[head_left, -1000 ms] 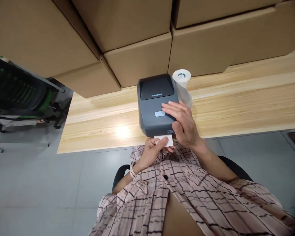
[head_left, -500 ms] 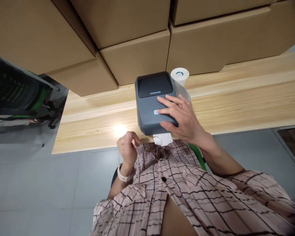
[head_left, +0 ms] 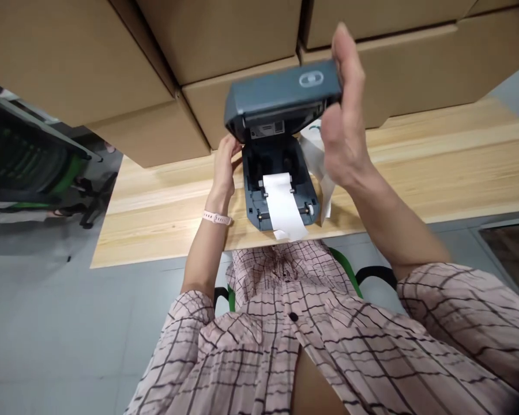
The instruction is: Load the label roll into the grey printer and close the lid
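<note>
A dark grey label printer (head_left: 253, 199) stands at the table's front edge with its lid (head_left: 281, 92) raised. My right hand (head_left: 346, 127) grips the right side of the lid, thumb and palm against its edge, with some fingers hidden behind. Against the printer's left rear side rests my left hand (head_left: 225, 164), its fingers curled round the body and partly hidden. Inside, a white paper strip (head_left: 282, 202) runs over the rollers and hangs out past the front, its end torn or folded. A loose length of white paper (head_left: 315, 155) lies along the printer's right side, partly behind my right hand.
Large cardboard boxes (head_left: 237, 34) are stacked behind the printer, close to the raised lid. The wooden table (head_left: 155, 202) extends to both sides. A dark chair with green parts (head_left: 30, 155) stands at the left, with a person's foot (head_left: 67, 210) near it.
The lid has swung up from closed, showing the printer's inside. My right hand has risen with it from the top cover. My left hand has moved forward to the printer's left rear side.
</note>
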Demonstrator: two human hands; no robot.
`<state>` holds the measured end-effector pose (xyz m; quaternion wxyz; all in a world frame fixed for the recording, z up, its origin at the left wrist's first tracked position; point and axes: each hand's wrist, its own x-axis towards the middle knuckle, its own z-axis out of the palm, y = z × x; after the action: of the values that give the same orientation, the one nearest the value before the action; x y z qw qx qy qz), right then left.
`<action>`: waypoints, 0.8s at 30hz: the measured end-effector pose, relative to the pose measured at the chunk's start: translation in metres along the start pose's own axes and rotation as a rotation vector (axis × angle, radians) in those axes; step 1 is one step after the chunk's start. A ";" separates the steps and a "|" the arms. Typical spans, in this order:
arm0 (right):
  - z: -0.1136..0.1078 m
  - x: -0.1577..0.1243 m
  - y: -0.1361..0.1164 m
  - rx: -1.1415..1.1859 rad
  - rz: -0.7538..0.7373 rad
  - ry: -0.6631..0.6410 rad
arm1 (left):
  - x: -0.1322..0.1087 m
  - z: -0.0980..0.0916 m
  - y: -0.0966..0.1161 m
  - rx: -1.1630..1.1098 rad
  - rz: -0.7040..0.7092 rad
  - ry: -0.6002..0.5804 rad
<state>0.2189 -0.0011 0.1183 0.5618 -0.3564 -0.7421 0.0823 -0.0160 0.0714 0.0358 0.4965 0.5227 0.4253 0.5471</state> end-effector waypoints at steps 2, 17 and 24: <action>0.004 0.026 0.011 -0.037 0.027 0.009 | 0.000 0.001 -0.008 -0.062 -0.040 -0.064; 0.011 0.058 0.040 -0.385 -0.142 0.043 | -0.024 -0.009 -0.016 0.011 -0.061 -0.452; 0.012 0.012 0.020 -0.229 0.100 -0.996 | -0.027 -0.006 -0.013 0.065 -0.059 -0.413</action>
<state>0.2150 0.0242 0.1127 0.0927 -0.3682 -0.9060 0.1870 -0.0218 0.0473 0.0182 0.5719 0.6269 0.3472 0.3994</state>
